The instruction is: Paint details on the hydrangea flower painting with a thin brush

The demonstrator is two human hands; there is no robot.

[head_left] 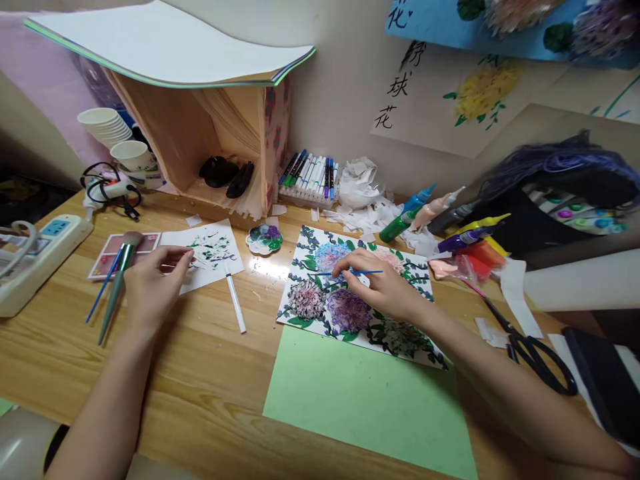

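My right hand [373, 280] is closed round a thin blue paintbrush [367, 272], over a white sheet painted with flowers and leaves [307, 300]. Under that painting lies a green sheet [360, 400]. On the left, my left hand [160, 280] has thumb and forefinger brought together beside a paint-marked white paper [213, 253]; anything between the fingertips is too small to make out. A white marker [235, 303] rests across that paper's edge. The small flower-shaped palette [264, 239] holds green, purple and white paint.
At the left are a large brush [117, 287], a blue brush [104, 287] and a power strip [50, 260]. Markers [310, 177], crumpled tissue [360, 183] and paint tubes [400, 223] line the back. Scissors [530, 347] lie right, near a black object [600, 380].
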